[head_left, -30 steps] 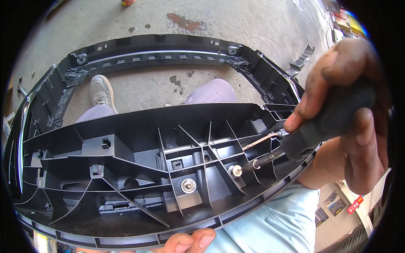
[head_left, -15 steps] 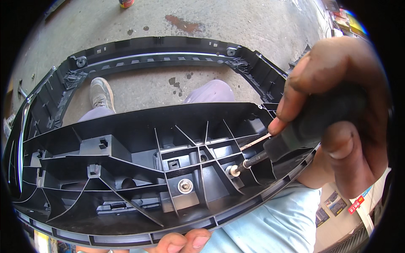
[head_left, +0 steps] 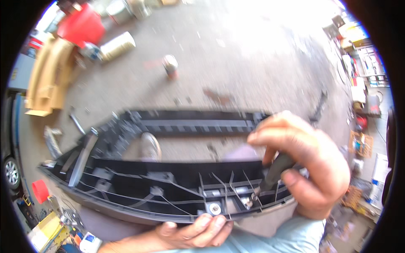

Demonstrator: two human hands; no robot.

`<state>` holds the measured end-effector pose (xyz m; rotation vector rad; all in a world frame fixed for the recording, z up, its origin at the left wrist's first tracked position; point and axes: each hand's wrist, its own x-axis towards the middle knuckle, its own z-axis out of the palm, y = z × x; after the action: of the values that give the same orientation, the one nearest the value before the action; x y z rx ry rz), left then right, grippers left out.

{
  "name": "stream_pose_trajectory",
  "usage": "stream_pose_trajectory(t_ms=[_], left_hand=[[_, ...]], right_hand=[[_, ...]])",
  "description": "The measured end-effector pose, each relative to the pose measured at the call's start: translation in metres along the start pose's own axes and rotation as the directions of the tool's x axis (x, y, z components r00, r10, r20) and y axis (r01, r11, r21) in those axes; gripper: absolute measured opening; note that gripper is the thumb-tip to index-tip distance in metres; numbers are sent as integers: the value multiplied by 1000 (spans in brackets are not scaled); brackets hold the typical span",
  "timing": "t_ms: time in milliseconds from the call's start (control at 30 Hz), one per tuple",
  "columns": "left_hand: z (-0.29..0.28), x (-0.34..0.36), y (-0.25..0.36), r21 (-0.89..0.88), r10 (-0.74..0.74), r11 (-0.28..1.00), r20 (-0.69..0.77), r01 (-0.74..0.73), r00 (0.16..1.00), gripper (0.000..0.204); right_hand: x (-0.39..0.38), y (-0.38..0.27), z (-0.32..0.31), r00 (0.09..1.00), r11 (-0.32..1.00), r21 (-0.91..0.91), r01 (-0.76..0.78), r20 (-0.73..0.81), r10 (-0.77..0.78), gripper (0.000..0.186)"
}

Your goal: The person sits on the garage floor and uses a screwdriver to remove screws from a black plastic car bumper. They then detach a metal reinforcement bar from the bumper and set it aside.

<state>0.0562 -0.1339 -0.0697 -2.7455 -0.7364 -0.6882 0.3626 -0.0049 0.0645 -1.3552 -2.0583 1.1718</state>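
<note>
Head view: one black plastic car part (head_left: 133,169), ribbed, across the middle and lower centre of the frame. Left hand (head_left: 196,232), lower centre, fingers grasping the part's lower edge. Right hand (head_left: 310,158), right of centre, fingers grasping a dark-handled screwdriver (head_left: 274,172), tip pointing down among the ribs; contact too blurred to tell. One round pale fastener (head_left: 215,208), just above the left fingertips. Floor (head_left: 253,63) beyond: cardboard (head_left: 55,78), red bucket (head_left: 82,26), upper left; one can (head_left: 170,64), upper centre.
</note>
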Motion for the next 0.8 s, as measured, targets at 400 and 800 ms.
stream_pose_trajectory(t_ms=[400,800], left_hand=[[1,12,17,69,-193,979,19,192,981,53],[-75,116,-57,-626,-226,712,224,317,948,67]], right_hand=[[-31,-8,-14,993,958,-277,79,-66,-101,41],[-19,21,-29,987,957,-241,162,63,-151,39]])
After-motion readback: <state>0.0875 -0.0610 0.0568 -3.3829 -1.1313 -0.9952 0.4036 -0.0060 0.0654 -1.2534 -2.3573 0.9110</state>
